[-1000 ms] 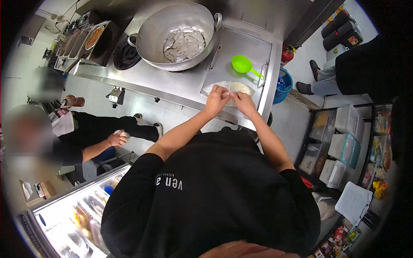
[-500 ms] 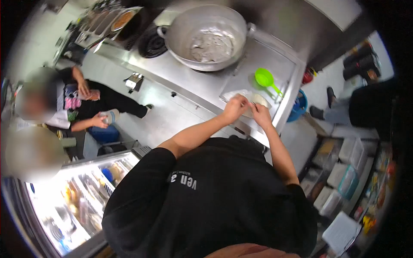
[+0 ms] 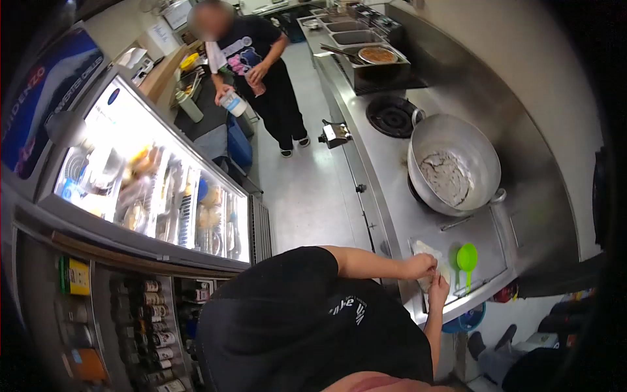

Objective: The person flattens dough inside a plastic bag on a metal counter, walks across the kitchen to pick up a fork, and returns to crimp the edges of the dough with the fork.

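Note:
A plastic bag with something whitish in it (image 3: 428,249) lies on the steel counter near its front corner. My left hand (image 3: 418,266) pinches the gathered bag, fingers closed. Close beside it, my right hand (image 3: 438,292) also has its fingers closed on the bag; the fingertips are partly hidden. To the right of both hands rests a bright green plastic scoop (image 3: 466,257), its handle towards the counter edge. Behind these stands a large metal pot (image 3: 486,153) with a greyish layer on its bottom.
A black burner (image 3: 390,117) and metal food wells (image 3: 356,38) line the counter further back. A lit glass-door fridge (image 3: 153,176) is on my left. Another person (image 3: 258,55) stands in the aisle holding containers. A blue bucket (image 3: 471,319) sits below the counter's end.
My view has swung left, so the pot and counter now appear further right and the fridge shows more fully. Both hands stay together at the bag.

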A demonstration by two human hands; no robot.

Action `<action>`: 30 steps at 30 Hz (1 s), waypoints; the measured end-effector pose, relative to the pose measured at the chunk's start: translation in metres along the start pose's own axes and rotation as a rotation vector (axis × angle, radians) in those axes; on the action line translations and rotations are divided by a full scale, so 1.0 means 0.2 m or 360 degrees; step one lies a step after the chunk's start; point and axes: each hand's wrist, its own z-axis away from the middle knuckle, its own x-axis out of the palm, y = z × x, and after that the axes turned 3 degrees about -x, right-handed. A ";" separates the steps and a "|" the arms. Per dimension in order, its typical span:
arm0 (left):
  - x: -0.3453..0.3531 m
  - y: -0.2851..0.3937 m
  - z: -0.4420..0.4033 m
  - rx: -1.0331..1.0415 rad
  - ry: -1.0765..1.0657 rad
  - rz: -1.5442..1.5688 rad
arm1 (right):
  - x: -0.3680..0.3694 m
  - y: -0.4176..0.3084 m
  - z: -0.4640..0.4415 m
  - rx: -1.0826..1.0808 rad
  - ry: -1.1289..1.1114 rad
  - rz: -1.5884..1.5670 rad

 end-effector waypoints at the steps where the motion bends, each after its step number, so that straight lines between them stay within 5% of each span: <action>1: 0.00 0.00 0.00 -0.0003 0.0026 -0.0009 | 0.01 0.03 -0.01 -0.0007 0.0034 -0.0094; 30: 0.07 -0.03 -0.03 0.0113 0.0118 -0.0049 | -0.04 0.13 -0.06 -0.0364 -0.0058 -0.0073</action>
